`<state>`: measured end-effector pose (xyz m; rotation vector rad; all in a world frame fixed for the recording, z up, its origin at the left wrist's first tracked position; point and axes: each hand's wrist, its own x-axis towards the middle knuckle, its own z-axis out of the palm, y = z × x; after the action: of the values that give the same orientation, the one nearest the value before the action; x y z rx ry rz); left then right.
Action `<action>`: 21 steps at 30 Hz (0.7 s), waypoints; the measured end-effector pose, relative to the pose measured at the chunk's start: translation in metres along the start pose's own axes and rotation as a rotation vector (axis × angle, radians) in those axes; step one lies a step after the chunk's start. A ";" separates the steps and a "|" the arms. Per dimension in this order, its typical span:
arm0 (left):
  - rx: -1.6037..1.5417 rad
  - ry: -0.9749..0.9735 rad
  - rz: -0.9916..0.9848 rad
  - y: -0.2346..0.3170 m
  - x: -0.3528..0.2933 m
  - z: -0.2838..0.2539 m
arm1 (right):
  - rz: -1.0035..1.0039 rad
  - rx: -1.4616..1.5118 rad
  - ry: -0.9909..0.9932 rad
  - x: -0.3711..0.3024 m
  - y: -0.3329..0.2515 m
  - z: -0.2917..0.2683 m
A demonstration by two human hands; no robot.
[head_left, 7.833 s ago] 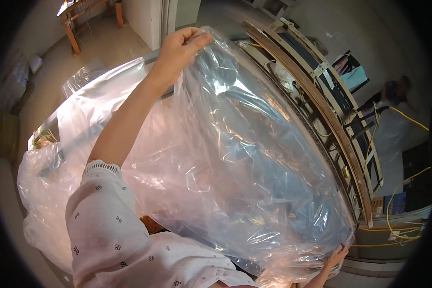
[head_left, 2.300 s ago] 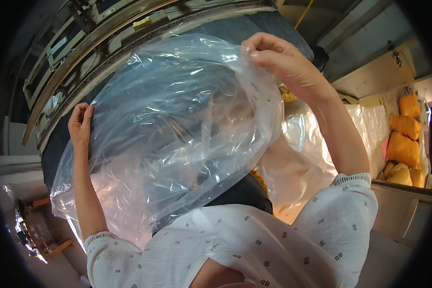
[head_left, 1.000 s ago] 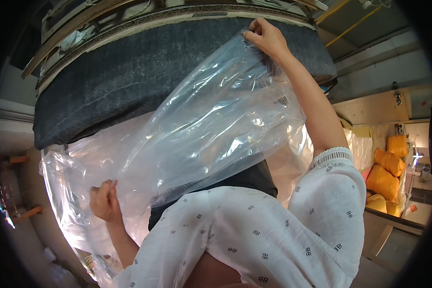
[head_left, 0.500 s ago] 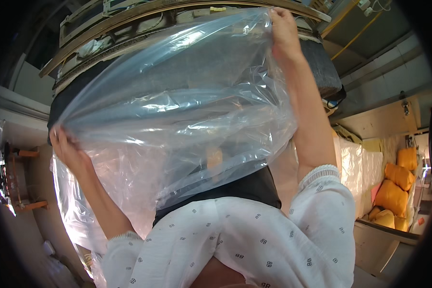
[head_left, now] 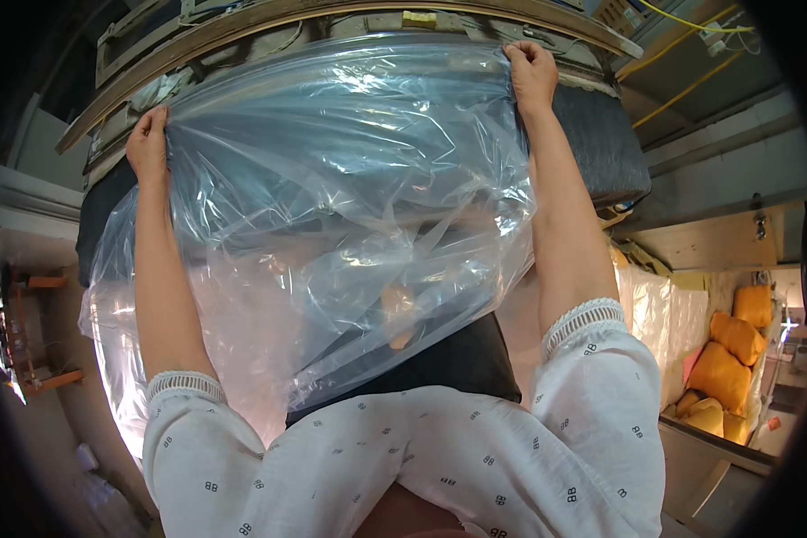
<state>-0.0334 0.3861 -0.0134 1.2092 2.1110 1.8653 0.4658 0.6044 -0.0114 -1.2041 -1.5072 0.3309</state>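
Observation:
A large sheet of clear plastic film (head_left: 332, 179) is stretched between my hands. Its far edge runs nearly straight from one hand to the other, and the rest hangs in shiny creases toward my body. My left hand (head_left: 149, 148) pinches the far left corner. At the far right corner, my right hand (head_left: 532, 73) grips the edge between thumb and fingers. Beneath the film lies a dark padded surface (head_left: 592, 143), bare at the right. Black fabric (head_left: 448, 368) shows below the film, close to my waist. Whether the film is one layer or a bag, I cannot tell.
A long wooden rail (head_left: 332, 22) crosses the far side, just beyond the film's edge. Several orange bundles (head_left: 722, 372) are stacked at the right near pale plastic-covered material (head_left: 655, 300). Yellow cables (head_left: 686, 94) hang at the upper right. An orange frame (head_left: 49, 381) stands at the left.
My left hand has moved up and away with its corner of film, pulling the far edge straighter. My right hand has lowered slightly, still gripping. The film now spreads wider and flatter.

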 end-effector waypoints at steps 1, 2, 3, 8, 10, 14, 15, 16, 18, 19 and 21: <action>-0.035 -0.030 0.005 0.001 0.005 0.006 | -0.013 -0.058 0.033 0.002 0.001 -0.001; -0.041 -0.035 0.004 0.002 0.007 0.010 | -0.014 -0.065 0.037 0.004 0.003 -0.002; 0.037 -0.010 0.009 0.002 0.008 0.011 | -0.020 -0.114 0.010 0.005 0.004 -0.003; 0.281 0.036 -0.021 0.000 0.015 0.012 | 0.019 -0.228 0.127 0.005 -0.001 0.000; 0.347 0.088 -0.001 -0.002 0.012 0.010 | 0.057 -0.237 0.077 0.001 -0.003 -0.002; 0.233 0.032 -0.110 -0.004 0.014 -0.005 | 0.082 -0.221 0.188 0.007 -0.002 0.001; 0.225 0.019 -0.113 -0.005 0.013 -0.004 | 0.084 -0.235 0.194 0.009 0.004 -0.002; 0.214 0.007 -0.089 -0.002 0.010 -0.006 | 0.130 -0.156 0.230 0.009 0.002 -0.002; 0.231 0.001 -0.020 0.004 0.005 -0.010 | 0.174 -0.087 0.247 0.010 -0.001 -0.001; 0.227 -0.001 -0.024 0.005 0.004 -0.012 | 0.171 -0.092 0.246 0.010 -0.002 -0.001; 0.099 -0.017 -0.134 0.005 0.003 -0.015 | 0.180 -0.046 0.281 0.009 -0.004 -0.002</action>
<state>-0.0409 0.3754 -0.0035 1.0671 2.2396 1.7081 0.4664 0.6093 -0.0022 -1.3656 -1.1734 0.2363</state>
